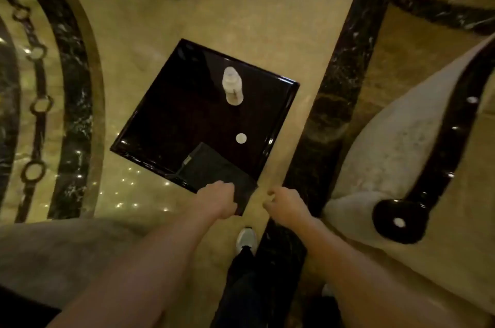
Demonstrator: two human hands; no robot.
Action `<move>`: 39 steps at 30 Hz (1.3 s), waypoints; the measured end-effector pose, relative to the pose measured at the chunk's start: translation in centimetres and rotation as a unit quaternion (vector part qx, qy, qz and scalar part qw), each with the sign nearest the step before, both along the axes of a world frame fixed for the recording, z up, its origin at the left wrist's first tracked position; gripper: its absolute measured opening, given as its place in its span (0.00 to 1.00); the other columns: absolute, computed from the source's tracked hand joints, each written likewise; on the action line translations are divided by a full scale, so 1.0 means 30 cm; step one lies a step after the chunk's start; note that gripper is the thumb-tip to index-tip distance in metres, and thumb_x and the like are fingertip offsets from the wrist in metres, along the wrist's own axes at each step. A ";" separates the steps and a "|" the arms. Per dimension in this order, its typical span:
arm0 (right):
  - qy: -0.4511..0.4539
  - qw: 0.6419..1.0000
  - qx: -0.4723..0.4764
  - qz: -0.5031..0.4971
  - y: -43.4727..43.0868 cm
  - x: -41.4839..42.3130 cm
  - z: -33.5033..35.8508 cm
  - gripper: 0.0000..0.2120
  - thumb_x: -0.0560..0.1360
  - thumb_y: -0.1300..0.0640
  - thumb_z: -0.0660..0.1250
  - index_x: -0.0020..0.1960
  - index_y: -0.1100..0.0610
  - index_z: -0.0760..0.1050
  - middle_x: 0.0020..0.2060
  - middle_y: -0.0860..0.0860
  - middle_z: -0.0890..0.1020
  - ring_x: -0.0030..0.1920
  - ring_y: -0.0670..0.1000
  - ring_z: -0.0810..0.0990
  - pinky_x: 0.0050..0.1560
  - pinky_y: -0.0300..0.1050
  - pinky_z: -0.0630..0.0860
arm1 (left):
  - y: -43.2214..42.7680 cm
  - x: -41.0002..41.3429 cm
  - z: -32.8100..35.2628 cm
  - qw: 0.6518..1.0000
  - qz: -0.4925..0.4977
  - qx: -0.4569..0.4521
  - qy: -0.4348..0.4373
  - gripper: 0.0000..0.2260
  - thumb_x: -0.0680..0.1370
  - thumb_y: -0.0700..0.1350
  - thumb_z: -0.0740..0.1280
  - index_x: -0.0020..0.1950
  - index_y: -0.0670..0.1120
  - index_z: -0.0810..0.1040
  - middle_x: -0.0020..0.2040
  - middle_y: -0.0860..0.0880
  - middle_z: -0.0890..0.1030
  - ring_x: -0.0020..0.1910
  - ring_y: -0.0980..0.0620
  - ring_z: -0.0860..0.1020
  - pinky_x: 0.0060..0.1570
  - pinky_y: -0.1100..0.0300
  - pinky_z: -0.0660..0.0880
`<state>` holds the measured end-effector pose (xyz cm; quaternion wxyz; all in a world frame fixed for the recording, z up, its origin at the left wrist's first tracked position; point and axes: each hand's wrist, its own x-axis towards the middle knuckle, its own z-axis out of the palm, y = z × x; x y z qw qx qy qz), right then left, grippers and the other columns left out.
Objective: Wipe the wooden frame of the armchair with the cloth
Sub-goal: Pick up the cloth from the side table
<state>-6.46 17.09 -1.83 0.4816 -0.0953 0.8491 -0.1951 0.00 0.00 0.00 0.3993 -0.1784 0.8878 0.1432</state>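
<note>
Cloth (214,171) dark, flat, square-ish, lying on near corner of glossy black tabletop (166,118), one corner hanging past the edge toward the person. Straight ahead of left hand (218,200), up and to the left of right hand (288,203). No clear long axis; diagonal runs roughly away from the body.

Left hand nearer: resting over cloth's near edge, fingers curled down, apparently touching it. Cannot tell whether a real pinch is closed on the fabric; knuckles hide the fingertips. Right hand just beside tabletop corner, over bare floor (267,19), fingers loosely curled, holding nothing, not touching cloth.

Armchair (396,145) well to the right: pale cushion, dark glossy wooden arm (444,150) running as a long curved rail from upper right down to a rounded knob end (399,220) near right forearm. Right hand closer to frame than left.

Also on tabletop: pale bottle (232,85) standing near far side, small white disc (241,138) between bottle and cloth. Both apart from cloth, not in the way.

Judgement: pick-up step, wiping not begun. Next move likely lift cloth with left, then carry right toward knob end and wipe along rail's length.
</note>
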 end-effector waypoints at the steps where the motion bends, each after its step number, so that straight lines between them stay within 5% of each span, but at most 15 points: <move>1: 0.006 0.999 -0.016 -0.038 -0.049 0.005 -0.059 0.21 0.78 0.50 0.66 0.70 0.54 0.72 0.53 0.51 0.81 0.48 0.50 0.82 0.50 0.49 0.82 | -0.053 -0.007 -0.051 1.000 0.021 -0.009 0.014 0.15 0.75 0.52 0.65 0.58 0.46 0.73 0.57 0.43 0.76 0.54 0.42 0.77 0.50 0.47 0.78; 5: -0.001 0.985 -0.044 -0.166 -0.247 0.027 -0.283 0.27 0.78 0.54 0.69 0.75 0.55 0.67 0.50 0.49 0.82 0.44 0.44 0.79 0.43 0.38 0.77 | -0.286 -0.047 -0.294 0.990 0.108 -0.057 0.065 0.23 0.77 0.51 0.65 0.69 0.46 0.66 0.67 0.40 0.71 0.64 0.37 0.72 0.58 0.42 0.75; 8: 0.003 0.959 -0.020 -0.281 -0.340 0.046 -0.437 0.36 0.77 0.55 0.71 0.80 0.55 0.58 0.73 0.57 0.69 0.67 0.56 0.75 0.63 0.50 0.77 | -0.420 -0.071 -0.467 0.972 0.175 -0.079 0.135 0.29 0.78 0.52 0.66 0.75 0.46 0.59 0.72 0.39 0.65 0.68 0.35 0.66 0.61 0.40 0.71; 11: 0.021 0.952 0.035 -0.305 -0.374 0.076 -0.565 0.42 0.77 0.51 0.71 0.82 0.52 0.50 0.77 0.58 0.61 0.73 0.60 0.67 0.68 0.55 0.71 | -0.515 -0.069 -0.611 0.963 0.221 -0.090 0.127 0.39 0.76 0.57 0.68 0.79 0.50 0.49 0.77 0.38 0.57 0.73 0.33 0.59 0.66 0.35 0.66; 13: 0.022 0.948 0.033 -0.315 -0.378 0.089 -0.637 0.40 0.77 0.52 0.71 0.81 0.53 0.52 0.74 0.57 0.65 0.71 0.59 0.70 0.68 0.54 0.72 | -0.540 -0.061 -0.686 0.957 0.267 -0.069 0.093 0.45 0.73 0.61 0.70 0.79 0.49 0.46 0.77 0.38 0.58 0.73 0.32 0.59 0.67 0.33 0.63; 16: -0.009 0.945 0.027 -0.326 -0.377 0.102 -0.704 0.28 0.77 0.56 0.71 0.74 0.57 0.66 0.61 0.58 0.79 0.60 0.56 0.80 0.63 0.53 0.78 | -0.532 -0.040 -0.755 0.944 0.319 -0.031 0.075 0.40 0.71 0.58 0.73 0.75 0.44 0.58 0.72 0.37 0.68 0.70 0.33 0.65 0.67 0.36 0.66; 18: -0.003 0.940 0.030 -0.341 -0.375 0.099 -0.726 0.23 0.76 0.57 0.73 0.67 0.58 0.69 0.60 0.57 0.79 0.58 0.56 0.80 0.60 0.52 0.80 | -0.522 -0.039 -0.771 0.937 0.333 -0.044 0.091 0.32 0.70 0.56 0.75 0.68 0.44 0.67 0.68 0.38 0.69 0.67 0.34 0.66 0.65 0.38 0.68; 21: -0.034 0.908 0.002 -0.417 -0.360 0.072 -0.751 0.32 0.72 0.57 0.78 0.70 0.58 0.66 0.64 0.57 0.73 0.61 0.60 0.78 0.59 0.56 0.80 | -0.521 -0.060 -0.772 0.945 0.299 -0.093 0.095 0.25 0.68 0.57 0.77 0.57 0.46 0.73 0.66 0.40 0.65 0.65 0.35 0.64 0.64 0.40 0.68; 26: -0.112 0.896 -0.017 -0.430 -0.291 0.029 -0.806 0.24 0.74 0.55 0.76 0.64 0.62 0.72 0.53 0.57 0.80 0.50 0.57 0.80 0.49 0.51 0.79 | -0.528 -0.082 -0.788 0.906 0.398 -0.059 0.134 0.41 0.63 0.49 0.82 0.68 0.45 0.64 0.70 0.38 0.61 0.68 0.32 0.64 0.64 0.40 0.68; 30: -0.185 0.835 -0.139 -0.500 -0.233 0.009 -0.785 0.09 0.77 0.60 0.71 0.57 0.57 0.79 0.49 0.52 0.82 0.47 0.51 0.80 0.47 0.46 0.78 | -0.523 -0.104 -0.765 0.900 0.426 0.008 0.093 0.27 0.67 0.50 0.79 0.61 0.41 0.77 0.58 0.39 0.80 0.56 0.39 0.79 0.55 0.47 0.76; 34: -0.245 0.730 -0.239 -0.592 -0.140 -0.010 -0.639 0.08 0.80 0.62 0.66 0.58 0.57 0.78 0.57 0.56 0.81 0.57 0.58 0.81 0.55 0.54 0.80 | -0.401 -0.111 -0.641 0.886 0.420 0.122 0.151 0.13 0.69 0.43 0.77 0.51 0.48 0.82 0.47 0.46 0.83 0.51 0.43 0.81 0.57 0.45 0.78; 36: -0.264 0.677 -0.280 -0.627 -0.067 -0.015 -0.541 0.11 0.81 0.62 0.63 0.63 0.59 0.76 0.59 0.59 0.82 0.58 0.61 0.82 0.52 0.56 0.82 | -0.283 -0.128 -0.531 0.868 0.417 0.195 0.188 0.16 0.69 0.39 0.76 0.51 0.53 0.78 0.47 0.51 0.82 0.52 0.45 0.81 0.56 0.45 0.78; 39: -0.252 0.662 -0.304 -0.636 0.074 -0.008 -0.380 0.12 0.82 0.59 0.62 0.64 0.60 0.76 0.62 0.61 0.81 0.59 0.63 0.81 0.51 0.59 0.80 | -0.045 -0.168 -0.374 0.877 0.321 0.247 0.260 0.24 0.68 0.33 0.72 0.57 0.55 0.74 0.47 0.53 0.80 0.48 0.55 0.79 0.48 0.57 0.77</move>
